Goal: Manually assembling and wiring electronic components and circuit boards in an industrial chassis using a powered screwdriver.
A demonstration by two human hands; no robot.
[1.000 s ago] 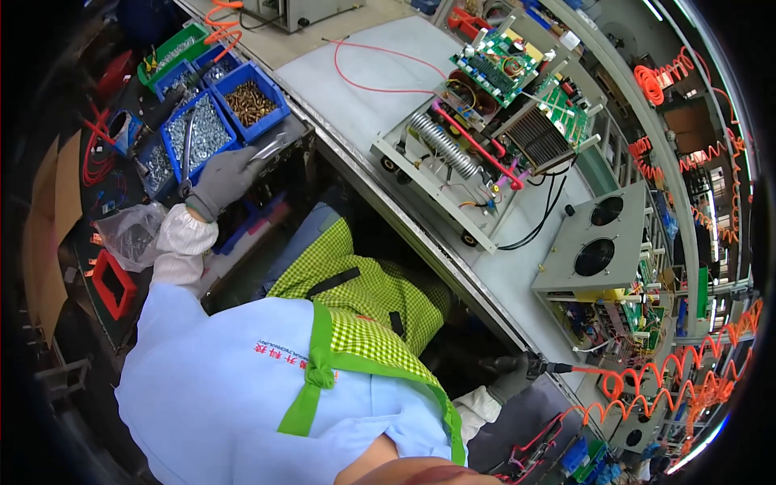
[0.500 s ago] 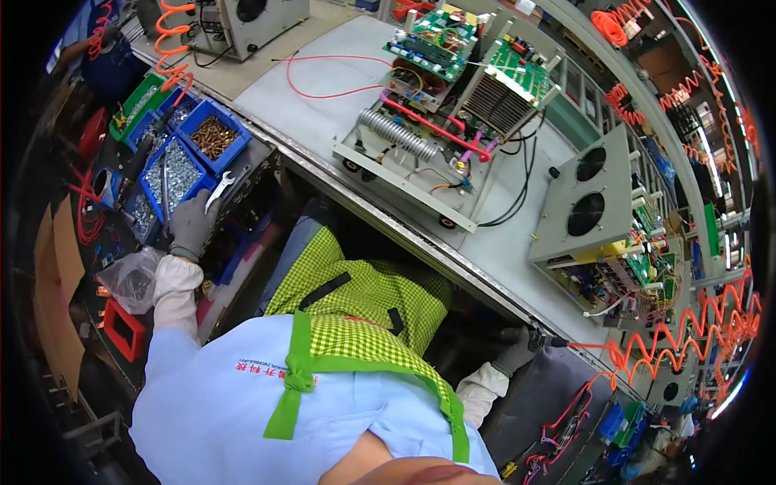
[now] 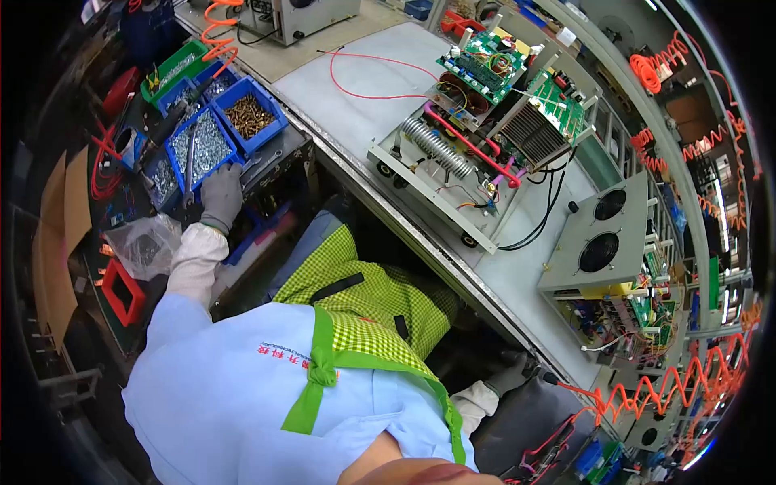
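Observation:
My left hand (image 3: 221, 196), in a grey glove, reaches to the near corner of a blue bin of silver screws (image 3: 202, 144). Its fingers look stretched out at the bin's rim, and nothing shows in them. Just right of this hand a wrench (image 3: 264, 163) lies on the dark bench. A second, darker wrench (image 3: 191, 166) lies across the screw bin. Low on the right, my gloved right hand (image 3: 509, 374) is closed round a dark air tool (image 3: 532, 369) at the end of an orange coiled hose (image 3: 598, 402). Shadow hides most of that tool.
A blue bin of brass-coloured screws (image 3: 249, 119) and a green bin (image 3: 174, 73) stand nearby. A half-built unit with circuit boards and a coil (image 3: 436, 148) sits on the white worktop (image 3: 364, 81). Right of it stands a grey fan panel (image 3: 594, 234). A clear plastic bag (image 3: 145, 245) lies left.
My left hand has let go of the wrench, which now lies on the bench, and has moved to the screw bin's corner. The view has shifted; my right hand keeps its hold.

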